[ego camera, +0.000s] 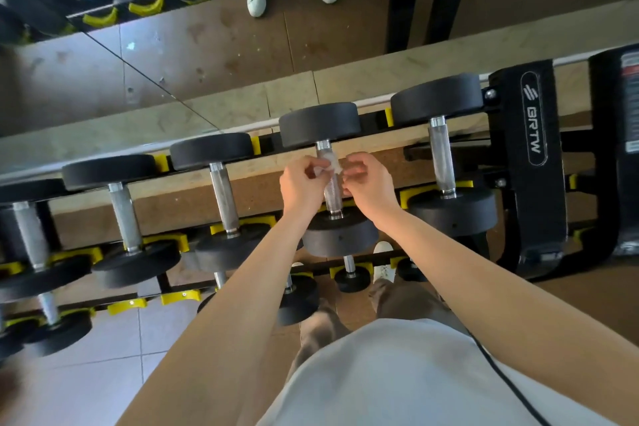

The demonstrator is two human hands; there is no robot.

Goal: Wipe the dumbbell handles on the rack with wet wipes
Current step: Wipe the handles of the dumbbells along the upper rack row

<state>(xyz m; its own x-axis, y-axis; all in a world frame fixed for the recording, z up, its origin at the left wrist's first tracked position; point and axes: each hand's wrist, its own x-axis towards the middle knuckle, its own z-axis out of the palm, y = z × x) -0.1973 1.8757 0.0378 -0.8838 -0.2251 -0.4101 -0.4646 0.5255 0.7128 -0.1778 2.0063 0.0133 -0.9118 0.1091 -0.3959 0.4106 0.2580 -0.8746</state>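
Observation:
A black dumbbell lies on the top tier of the rack, its knurled metal handle (332, 195) running toward me between two round heads. A small white wet wipe (331, 162) sits crumpled over the far part of that handle. My left hand (301, 183) pinches the wipe from the left side. My right hand (370, 183) has its fingers curled at the wipe's right edge; whether they grip it I cannot tell. Both hands hover over the handle's upper half.
More dumbbells with bare steel handles (224, 195) (442, 156) lie left and right on the same tier, in yellow cradles (415, 195). A lower tier holds smaller dumbbells (351, 275). The black rack upright (532, 156) stands at right. A mirror (173, 55) runs behind the rack.

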